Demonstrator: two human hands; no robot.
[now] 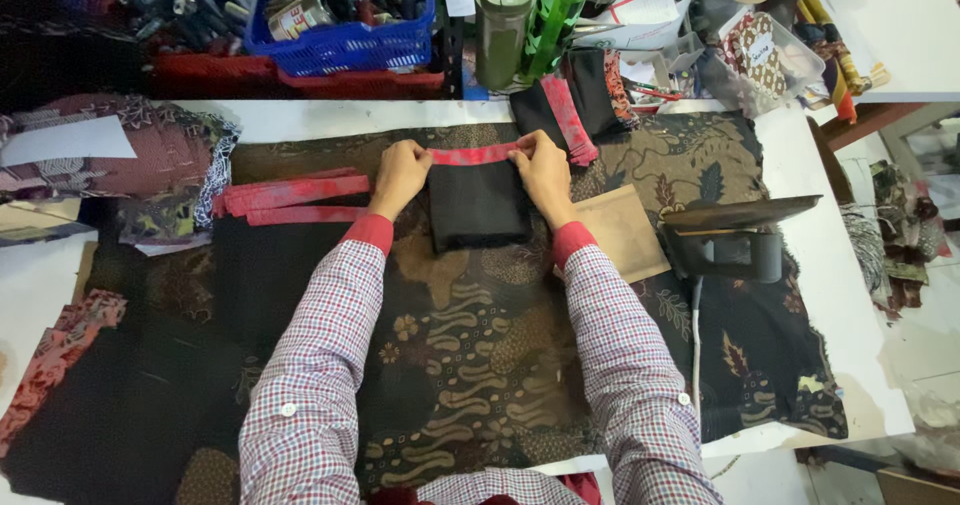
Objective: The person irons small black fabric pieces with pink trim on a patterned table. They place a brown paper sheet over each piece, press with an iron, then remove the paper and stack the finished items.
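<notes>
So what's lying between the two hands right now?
In the head view, a red fabric strip spans from the left hand to the right hand, along the top edge of a black cloth piece.

A black cloth piece (478, 205), roughly square and flat, lies just above the middle of the frame on a dark patterned fabric. Along its upper edge runs a narrow red patterned strip (472, 154), laid level from left to right and touching the black cloth. Both ends of the strip are pinched under fingertips, so its corners are hidden. The black cloth's lower edge looks slightly uneven and rumpled.
</notes>
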